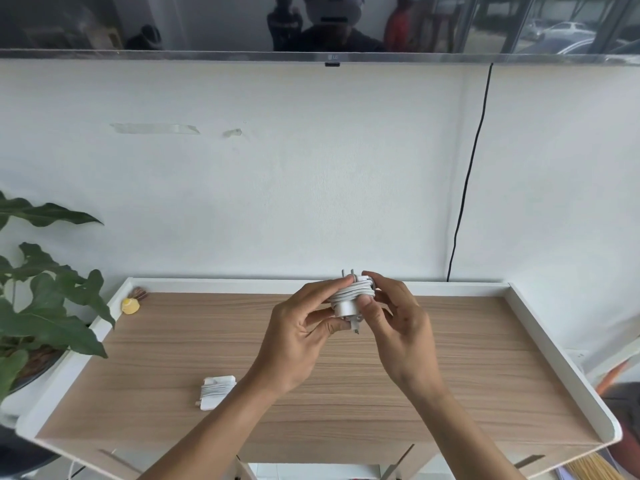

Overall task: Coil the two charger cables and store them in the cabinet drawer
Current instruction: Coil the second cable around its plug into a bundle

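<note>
Curled fingers [341, 284] of the left hand [298, 337] and the thumb and fingers of the right hand [398, 334] grip a white charger [348, 299] from both sides. Its cable is wound tightly round its body and its plug prongs point upward. The hands hold it above the wooden tabletop [173, 341]. A second coiled white charger [214, 391] lies on the tabletop, near the left forearm. A leafy plant [52, 306] stands to the left.
</note>
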The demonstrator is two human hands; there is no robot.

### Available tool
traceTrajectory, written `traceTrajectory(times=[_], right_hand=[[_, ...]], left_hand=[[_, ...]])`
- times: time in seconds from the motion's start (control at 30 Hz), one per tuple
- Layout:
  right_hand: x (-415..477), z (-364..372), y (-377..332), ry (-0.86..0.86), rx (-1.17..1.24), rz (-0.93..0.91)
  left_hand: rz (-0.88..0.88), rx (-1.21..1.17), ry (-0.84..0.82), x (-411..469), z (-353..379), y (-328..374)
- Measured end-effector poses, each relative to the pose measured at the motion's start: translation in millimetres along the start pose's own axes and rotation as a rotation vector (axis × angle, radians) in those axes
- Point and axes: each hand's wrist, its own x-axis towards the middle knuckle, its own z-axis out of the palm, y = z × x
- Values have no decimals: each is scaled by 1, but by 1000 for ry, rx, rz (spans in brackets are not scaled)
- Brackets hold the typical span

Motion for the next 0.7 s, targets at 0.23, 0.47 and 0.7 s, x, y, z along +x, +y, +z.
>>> traceTrajectory(times=[0.23,0.47,0.7], right_hand=[[-3,-1,1,27,-8,-44],[-8,0,-7,42,190,-90],[-10,9,-14,91,171,-147]], left_hand=[[-28,-54,-36,-2,4,1],[164,32,-3,0,3,13],[246,87,-11,2,5,23]])
